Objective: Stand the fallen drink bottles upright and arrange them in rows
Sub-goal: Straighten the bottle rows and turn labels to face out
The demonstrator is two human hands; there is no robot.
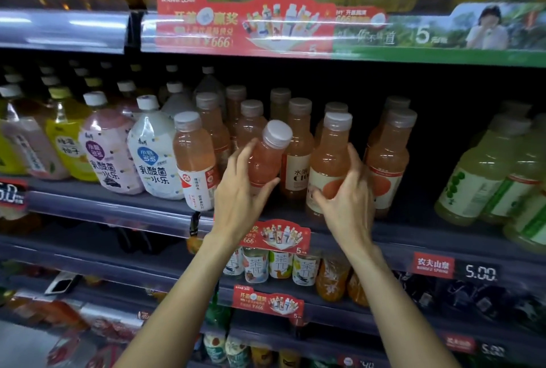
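The left hand holds a tilted pink bottle, cap toward 1 o'clock, the right hand grips another bottle; full, smooth plastic probably slippery, best held mid-body.

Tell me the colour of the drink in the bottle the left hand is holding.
Pinkish-orange, under a pale grey cap, seen in the head view: the tilted bottle gripped by the left hand.
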